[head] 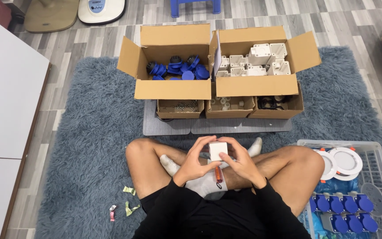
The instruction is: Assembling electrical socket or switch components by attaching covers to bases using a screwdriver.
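Note:
I sit cross-legged on a blue-grey shaggy rug (89, 132). Both hands hold a small white plastic box (218, 150) above my lap. My left hand (196, 160) wraps its left side with fingers curled over the top. My right hand (240, 160) grips its right side. An orange-handled tool (218, 174) lies on my white sock just below the hands. An open carton of blue round parts (175, 68) and an open carton of white plastic boxes (255, 64) stand ahead of me.
Three small cardboard trays (228, 107) with small parts sit on grey mats in front of the cartons. A clear crate (376, 177) at my right holds white round discs and assembled blue-capped pieces. Paper scraps (128, 203) lie at my left. A white panel (5, 88) borders the rug.

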